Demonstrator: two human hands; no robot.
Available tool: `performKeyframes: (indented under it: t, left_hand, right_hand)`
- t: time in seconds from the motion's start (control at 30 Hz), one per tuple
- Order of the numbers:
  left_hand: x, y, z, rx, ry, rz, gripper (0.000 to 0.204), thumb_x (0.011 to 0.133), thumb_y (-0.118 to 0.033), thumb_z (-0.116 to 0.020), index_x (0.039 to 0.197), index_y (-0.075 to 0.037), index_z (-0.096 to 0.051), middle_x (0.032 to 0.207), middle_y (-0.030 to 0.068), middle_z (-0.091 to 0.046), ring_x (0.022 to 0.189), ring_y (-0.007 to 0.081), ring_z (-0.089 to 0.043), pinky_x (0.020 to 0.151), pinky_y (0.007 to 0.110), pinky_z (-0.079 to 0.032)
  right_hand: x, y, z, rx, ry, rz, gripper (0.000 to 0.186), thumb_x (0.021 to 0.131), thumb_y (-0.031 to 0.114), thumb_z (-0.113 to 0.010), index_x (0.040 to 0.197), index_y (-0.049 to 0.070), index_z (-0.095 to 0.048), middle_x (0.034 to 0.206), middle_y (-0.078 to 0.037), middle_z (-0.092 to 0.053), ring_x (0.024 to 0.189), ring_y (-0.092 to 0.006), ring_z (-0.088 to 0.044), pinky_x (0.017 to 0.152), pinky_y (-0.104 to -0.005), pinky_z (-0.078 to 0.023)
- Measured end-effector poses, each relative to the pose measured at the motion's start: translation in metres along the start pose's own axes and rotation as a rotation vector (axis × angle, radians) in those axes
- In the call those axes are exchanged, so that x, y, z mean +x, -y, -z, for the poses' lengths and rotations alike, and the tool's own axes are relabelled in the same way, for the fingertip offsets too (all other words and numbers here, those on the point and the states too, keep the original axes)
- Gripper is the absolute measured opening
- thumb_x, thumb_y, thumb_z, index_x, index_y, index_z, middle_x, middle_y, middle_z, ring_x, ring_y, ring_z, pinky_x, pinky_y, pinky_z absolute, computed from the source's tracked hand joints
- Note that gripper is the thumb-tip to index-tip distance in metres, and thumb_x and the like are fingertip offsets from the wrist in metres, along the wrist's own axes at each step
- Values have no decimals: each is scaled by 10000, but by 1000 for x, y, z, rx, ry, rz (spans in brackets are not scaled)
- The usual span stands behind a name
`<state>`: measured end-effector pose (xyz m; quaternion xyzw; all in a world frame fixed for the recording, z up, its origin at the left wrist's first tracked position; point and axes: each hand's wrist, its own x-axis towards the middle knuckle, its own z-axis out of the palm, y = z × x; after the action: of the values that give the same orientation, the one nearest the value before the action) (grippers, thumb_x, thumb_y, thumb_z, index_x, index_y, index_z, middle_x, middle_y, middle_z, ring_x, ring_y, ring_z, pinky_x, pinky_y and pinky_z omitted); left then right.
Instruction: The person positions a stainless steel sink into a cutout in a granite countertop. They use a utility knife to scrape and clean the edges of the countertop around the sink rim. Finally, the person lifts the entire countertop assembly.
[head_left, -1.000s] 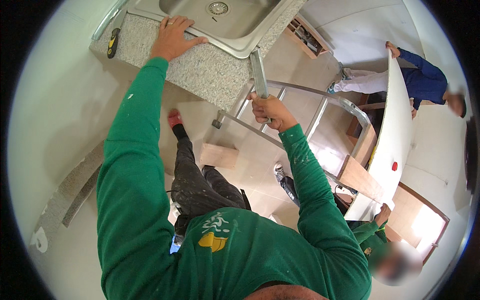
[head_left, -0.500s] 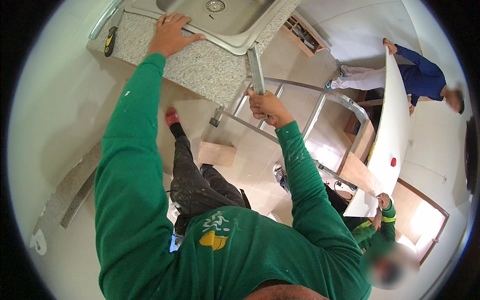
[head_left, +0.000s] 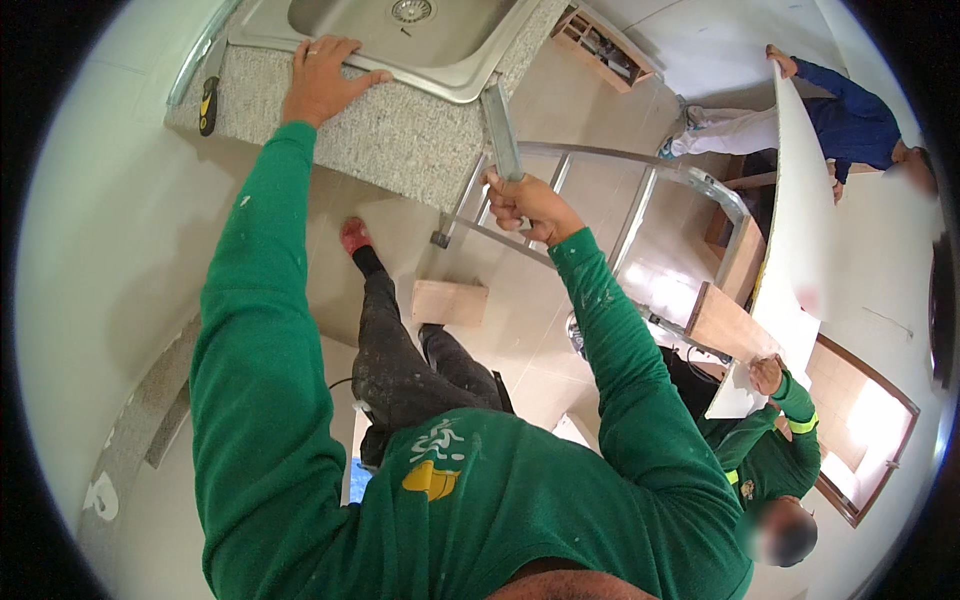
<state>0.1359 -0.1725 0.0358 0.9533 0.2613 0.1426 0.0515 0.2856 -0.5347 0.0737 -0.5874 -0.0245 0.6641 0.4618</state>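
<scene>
My left hand (head_left: 327, 82) lies on the speckled stone countertop (head_left: 385, 135) with its fingers spread. Its fingertips rest on the near rim of the stainless steel sink (head_left: 440, 85). In my right hand (head_left: 535, 208) is the lower end of a flat grey metal bar (head_left: 503, 130), the fingers wrapped round it. The bar's far end lies against the counter's right edge, close to the sink's corner. To the left of my left hand, a tool with a black and yellow handle (head_left: 208, 106) and a flat blade rests on the counter.
A metal ladder (head_left: 630, 225) stands to the right of the counter. Two co-workers at the right hold a large white board (head_left: 790, 220). A wooden block (head_left: 449, 302) sits on the floor by my feet, and a wooden tool box (head_left: 603, 48) lies farther off.
The counter and sink sit slightly farther left and higher in view. The green-sleeved co-worker and the near end of the board have shifted right. Both my hands keep their places on sink and bar.
</scene>
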Motion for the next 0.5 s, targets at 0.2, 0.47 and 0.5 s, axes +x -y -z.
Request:
performKeyframes:
  t: [0.2,0.47,0.5]
  left_hand:
    - [1,11,3,52,9,-50,685,888,-575,-731,1350,-73,-676,1416,149,-627,1399,326,-513,1245,531,-261]
    - [16,25,-24,37,-21,-118,761,855,-658,-777,1342,-78,-699,1432,148,-649,1390,325,-540,1229,513,-276]
    - [18,31,-27,-3,-56,-146,717,862,-612,-796,1317,-64,-714,1395,165,-670,1353,343,-567,1212,516,-302]
  right_hand:
    - [6,-7,-16,-296,-302,107,209,1032,269,-641,1041,61,-619,696,33,-455,563,-94,-411,458,-293,-330]
    - [-23,-60,-14,-843,-818,302,296,918,190,-664,1160,23,-626,915,-282,-735,882,-506,-712,784,-613,-562]
    - [-27,-68,-10,-801,-816,291,311,919,195,-668,1172,22,-616,921,-288,-732,890,-505,-711,792,-616,-557]
